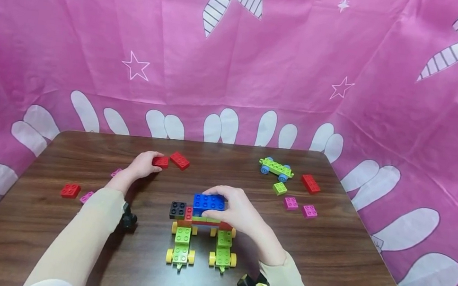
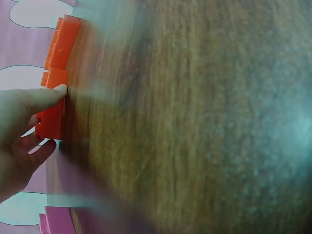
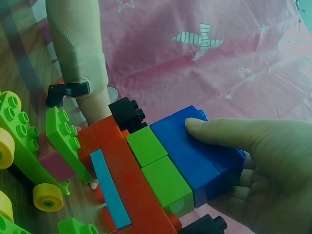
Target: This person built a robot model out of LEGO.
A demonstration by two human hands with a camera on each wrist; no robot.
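Observation:
At the far left-centre of the table my left hand [image 1: 141, 165] pinches a red brick [image 1: 161, 162] between thumb and fingers. The left wrist view shows the thumb on the near face of that red brick [image 2: 54, 114]; the brick looks to be on the table. My right hand [image 1: 242, 212] grips the blue bricks [image 1: 209, 201] on top of a built model, thumb [image 3: 209, 127] on one side and fingers behind. Beneath the blue lie green bricks [image 3: 161, 180], then red ones [image 3: 113, 148]. A black brick [image 1: 178, 210] sits at the model's left end. Two green wheeled bases [image 1: 181, 248] with yellow wheels carry it.
Another red brick [image 1: 179, 160] lies just right of the left hand. At the back right are a green base with blue wheels [image 1: 276, 168], a red brick [image 1: 310, 184], a green brick [image 1: 279, 188] and two pink bricks [image 1: 291, 203]. Red [image 1: 70, 191] and pink bricks lie left.

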